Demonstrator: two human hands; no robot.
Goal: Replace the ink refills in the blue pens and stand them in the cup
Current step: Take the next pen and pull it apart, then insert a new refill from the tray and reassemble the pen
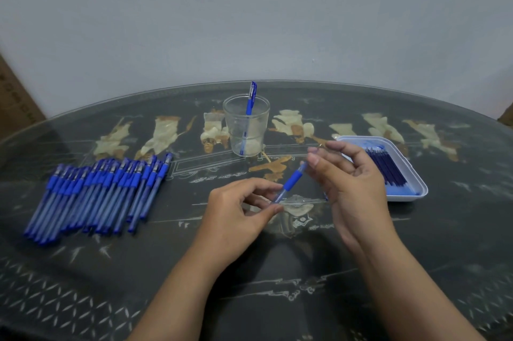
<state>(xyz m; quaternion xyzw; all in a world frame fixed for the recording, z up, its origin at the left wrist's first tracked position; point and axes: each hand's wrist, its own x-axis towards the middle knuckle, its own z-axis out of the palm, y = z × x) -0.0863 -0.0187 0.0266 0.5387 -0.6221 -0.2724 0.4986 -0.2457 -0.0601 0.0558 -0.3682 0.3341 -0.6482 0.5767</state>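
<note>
My left hand (238, 210) pinches the clear barrel of a blue pen (290, 182) above the table's middle, the pen slanting up to the right. My right hand (349, 171) grips the pen's tip end, and a small metal point shows between its fingertips. A clear plastic cup (245, 127) stands behind the hands with one capped blue pen (249, 107) upright in it. Several capped blue pens (97, 193) lie in a row at the left. A white tray (408, 193) at the right holds several dark blue refills (387, 166).
The dark glass-topped table (166, 271) has a curved far edge close to a pale wall. A cardboard box (14, 91) stands at the far left behind the table. Light blue bits lie in the tray's near corner.
</note>
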